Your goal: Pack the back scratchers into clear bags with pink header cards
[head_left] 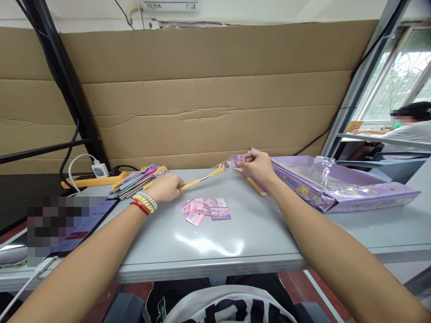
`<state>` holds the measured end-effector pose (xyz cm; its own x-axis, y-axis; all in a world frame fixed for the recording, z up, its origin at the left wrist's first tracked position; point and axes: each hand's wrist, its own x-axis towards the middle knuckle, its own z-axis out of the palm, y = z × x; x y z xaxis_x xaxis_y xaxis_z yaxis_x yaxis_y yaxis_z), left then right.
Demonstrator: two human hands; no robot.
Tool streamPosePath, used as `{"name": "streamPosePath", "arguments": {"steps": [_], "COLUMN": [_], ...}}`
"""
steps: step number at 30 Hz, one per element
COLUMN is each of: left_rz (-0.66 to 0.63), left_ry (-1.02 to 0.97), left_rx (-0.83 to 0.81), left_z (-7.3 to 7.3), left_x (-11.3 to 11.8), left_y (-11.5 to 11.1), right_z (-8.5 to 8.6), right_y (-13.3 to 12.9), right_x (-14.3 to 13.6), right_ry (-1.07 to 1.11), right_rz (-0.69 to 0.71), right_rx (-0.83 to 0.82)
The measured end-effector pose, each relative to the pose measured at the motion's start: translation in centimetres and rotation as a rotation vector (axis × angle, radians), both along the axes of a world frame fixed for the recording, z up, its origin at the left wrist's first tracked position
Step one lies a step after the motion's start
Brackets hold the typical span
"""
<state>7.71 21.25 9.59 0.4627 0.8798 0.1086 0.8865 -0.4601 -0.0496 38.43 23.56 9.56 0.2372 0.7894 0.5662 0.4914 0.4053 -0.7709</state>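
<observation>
My left hand (pixel 166 187), with bracelets at its wrist, is closed around the handle end of a yellow back scratcher (pixel 191 184). Its metal shaft and yellow claw point right, the claw close to a clear plastic bag (pixel 230 162). My right hand (pixel 258 168) pinches a small purple card (pixel 239 159) at the bag; its fingertips partly cover both. Below that hand lies another yellow handle (pixel 256 186), seemingly inside clear plastic. Several small pink and purple cards (pixel 221 209) lie loosely overlapped on the table between my hands.
A bundle of back scratchers (pixel 138 181) lies left of my left hand. To the right stands an open purple box (pixel 363 207) with clear plastic in it. A phone or tablet (pixel 84 224) lies at the left edge. Cardboard (pixel 215 94) closes the back; another person (pixel 409 128) sits far right.
</observation>
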Motion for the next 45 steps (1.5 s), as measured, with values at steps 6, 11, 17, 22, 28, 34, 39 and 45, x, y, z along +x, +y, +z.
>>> {"name": "streamPosePath", "arguments": {"steps": [6, 11, 17, 22, 28, 34, 39, 45], "left_rz": [0.001, 0.030, 0.034, 0.017, -0.029, -0.047, -0.052, -0.062], "left_ry": [-0.003, 0.002, -0.015, -0.034, -0.058, -0.053, -0.056, -0.076], "left_rx": [0.004, -0.001, 0.005, -0.017, -0.055, -0.071, -0.073, -0.061], "left_z": [0.0, 0.2, 0.2, 0.3, 0.5, 0.7, 0.8, 0.6], "left_x": [0.0, 0.1, 0.2, 0.2, 0.6, 0.9, 0.9, 0.6], "left_y": [0.0, -0.1, -0.2, -0.3, -0.8, -1.2, -1.3, -0.9], "right_z": [0.2, -0.8, -1.1, -0.6, -0.5, -0.4, -0.5, -0.6], "right_y": [-0.4, 0.4, 0.5, 0.1, 0.1, -0.1, -0.1, 0.2], "right_x": [-0.1, -0.1, -0.3, -0.1, -0.2, -0.5, -0.5, -0.4], "right_ry": [-0.039, -0.078, -0.172, -0.223, -0.123, 0.003, -0.067, -0.047], "right_rz": [0.066, 0.205, 0.168, -0.002, -0.094, 0.007, 0.058, 0.174], "right_rx": [-0.041, -0.033, -0.026, 0.006, 0.070, 0.056, 0.032, -0.018]}}
